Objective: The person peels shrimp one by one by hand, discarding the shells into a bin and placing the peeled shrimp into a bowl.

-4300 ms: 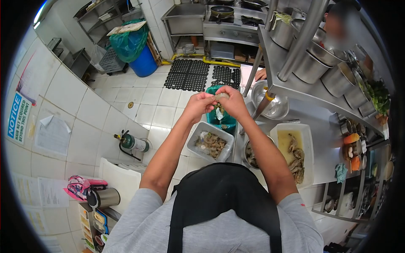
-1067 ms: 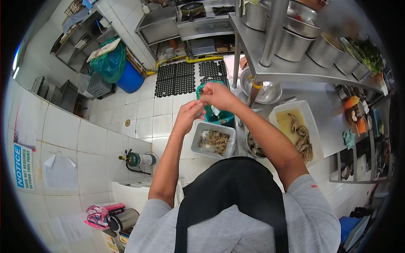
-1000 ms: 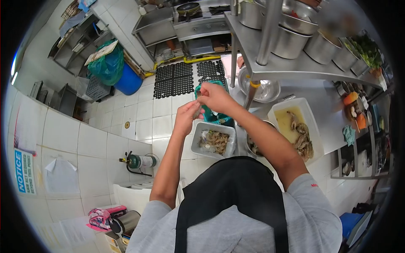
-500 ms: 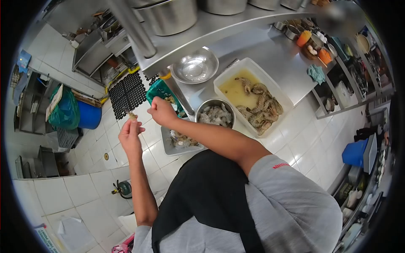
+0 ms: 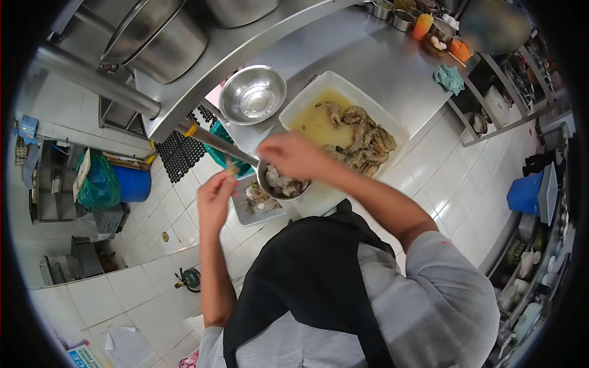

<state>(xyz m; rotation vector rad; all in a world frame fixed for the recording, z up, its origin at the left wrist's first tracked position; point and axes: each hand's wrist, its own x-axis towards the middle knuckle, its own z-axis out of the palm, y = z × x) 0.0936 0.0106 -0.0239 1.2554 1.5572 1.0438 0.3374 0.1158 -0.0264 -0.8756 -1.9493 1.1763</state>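
My left hand (image 5: 216,196) is closed, pinching a small shrimp piece (image 5: 232,167) upright between thumb and fingertips. It is left of the metal bowl, above the grey tray (image 5: 240,214), which holds shells and scraps. My right hand (image 5: 291,154), smeared by motion, hovers over the bowl's far side and hides part of it; what its fingers hold cannot be made out. Peeled grey shrimps (image 5: 287,185) lie in that bowl. Just beyond my right hand stands a white plastic tub (image 5: 396,122) with whole shrimps (image 5: 365,138) in yellowish liquid.
A shiny steel bowl (image 5: 253,95) sits on the steel counter (image 5: 368,61). A metal post (image 5: 218,144) slants close by my hands, under a shelf with large pots (image 5: 165,49). A green bag (image 5: 218,150) hangs behind the post. A teal cloth (image 5: 449,78) lies at the counter's right edge.
My right hand has moved right, from beside my left hand to over the bowl of peeled shrimps. My left hand still holds the shrimp piece. The view has shifted and turned.
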